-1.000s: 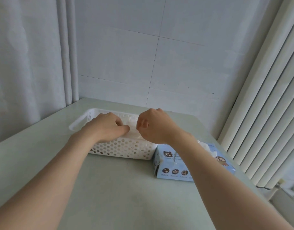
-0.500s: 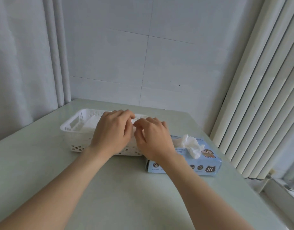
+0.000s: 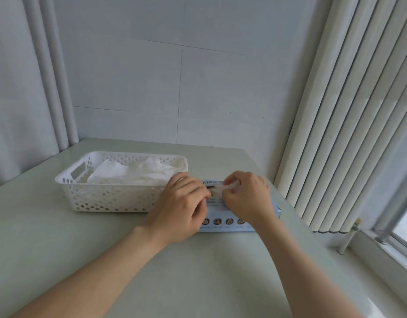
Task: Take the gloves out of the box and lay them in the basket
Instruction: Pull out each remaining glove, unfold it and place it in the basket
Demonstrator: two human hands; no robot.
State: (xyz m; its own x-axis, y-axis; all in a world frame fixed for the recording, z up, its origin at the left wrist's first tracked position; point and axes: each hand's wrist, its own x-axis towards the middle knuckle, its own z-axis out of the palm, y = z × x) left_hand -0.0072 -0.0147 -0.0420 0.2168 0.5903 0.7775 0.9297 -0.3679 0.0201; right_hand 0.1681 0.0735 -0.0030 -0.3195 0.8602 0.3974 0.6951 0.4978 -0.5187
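A white perforated basket (image 3: 106,198) stands on the table, with several thin white gloves (image 3: 138,173) lying inside. Right of it lies a light blue glove box (image 3: 223,222), its top mostly covered by my hands. My right hand (image 3: 246,196) pinches a translucent white glove (image 3: 230,186) at the box's opening. My left hand (image 3: 181,207) rests on the box's left end with curled fingers, its fingertips at the same glove; whether they hold it is unclear.
The pale green table (image 3: 197,271) meets a tiled wall behind. White vertical blinds (image 3: 349,125) hang close on the right, with a window sill (image 3: 381,249) below. A grey curtain (image 3: 25,88) hangs at the left.
Both hands have moved right from above the basket to the top of the glove box. The right hand now pinches a glove there.
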